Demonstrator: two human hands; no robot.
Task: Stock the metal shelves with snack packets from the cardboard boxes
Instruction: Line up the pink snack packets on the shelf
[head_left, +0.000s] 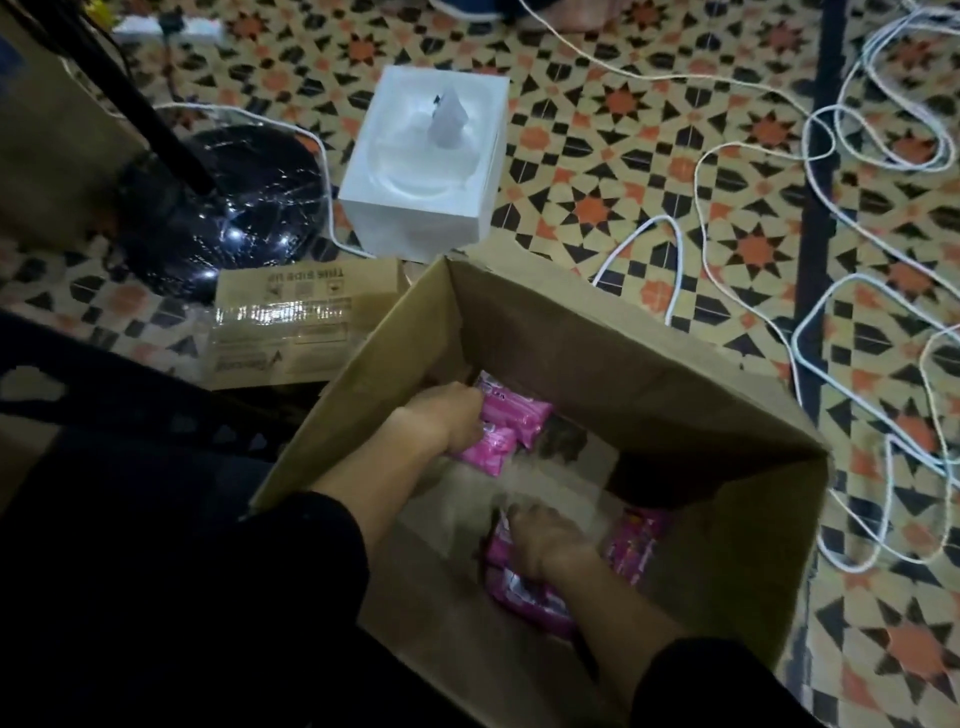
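Observation:
An open cardboard box (613, 364) stands on the patterned floor in front of me, with pink snack packets inside. My left hand (447, 415) reaches into the box's far left corner and grips pink packets (511, 421) there. My right hand (545, 540) is lower in the box and grips another pink packet (524, 592). One more pink packet (636, 545) lies loose just right of that hand. Both forearms wear dark sleeves. No metal shelves are in view.
A second, taped cardboard box (291, 322) lies flat to the left. Behind it stand a white tissue box (426, 156) and a black fan base (223, 208). White cables (727, 249) loop across the floor at the right.

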